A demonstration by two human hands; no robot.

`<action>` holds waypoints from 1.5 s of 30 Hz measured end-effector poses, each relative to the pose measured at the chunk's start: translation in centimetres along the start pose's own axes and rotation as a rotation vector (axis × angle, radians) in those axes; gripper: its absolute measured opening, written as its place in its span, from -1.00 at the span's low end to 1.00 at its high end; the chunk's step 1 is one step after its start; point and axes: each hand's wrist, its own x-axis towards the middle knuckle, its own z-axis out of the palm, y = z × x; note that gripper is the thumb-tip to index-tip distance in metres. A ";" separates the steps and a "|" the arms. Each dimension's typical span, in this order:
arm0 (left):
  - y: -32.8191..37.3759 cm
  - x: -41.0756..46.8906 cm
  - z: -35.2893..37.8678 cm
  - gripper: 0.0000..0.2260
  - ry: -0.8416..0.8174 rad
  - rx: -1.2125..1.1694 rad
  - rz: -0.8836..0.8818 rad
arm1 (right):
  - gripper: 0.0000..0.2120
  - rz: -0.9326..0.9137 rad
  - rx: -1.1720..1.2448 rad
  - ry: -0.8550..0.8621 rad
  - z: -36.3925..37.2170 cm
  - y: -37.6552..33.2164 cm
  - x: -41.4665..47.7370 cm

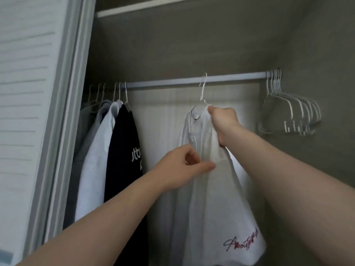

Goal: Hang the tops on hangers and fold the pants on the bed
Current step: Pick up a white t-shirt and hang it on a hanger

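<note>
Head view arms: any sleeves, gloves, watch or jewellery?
Nothing worn shows. The left hand and right hand are ungloved, and no sleeve, cuff, watch or wristband appears anywhere up to the frame edge. No rings visible.

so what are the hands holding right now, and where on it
Both hands hold the white top: the right hand grips it by the neck, at the hanger; the left hand pinches fabric lower down.
</note>
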 end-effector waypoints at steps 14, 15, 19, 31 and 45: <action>-3.7 8.5 1.4 -0.88 0.065 0.560 -0.089 | -0.76 -0.055 -0.014 -0.064 6.5 0.5 12.2; -4.2 8.3 1.1 -0.88 0.058 0.578 -0.101 | -0.79 -0.050 -0.014 -0.092 6.7 1.2 12.0; -6.3 7.0 -0.7 -0.84 0.028 0.673 -0.148 | -0.85 -0.070 -0.111 -0.168 6.9 3.9 10.5; -9.4 3.0 -8.7 -0.93 0.230 0.823 -0.291 | -0.76 -0.525 -0.871 -0.413 8.9 3.3 3.9; -10.1 0.0 -12.9 -0.97 0.262 0.905 -0.518 | -0.51 -0.501 -0.604 -0.713 21.8 8.2 5.3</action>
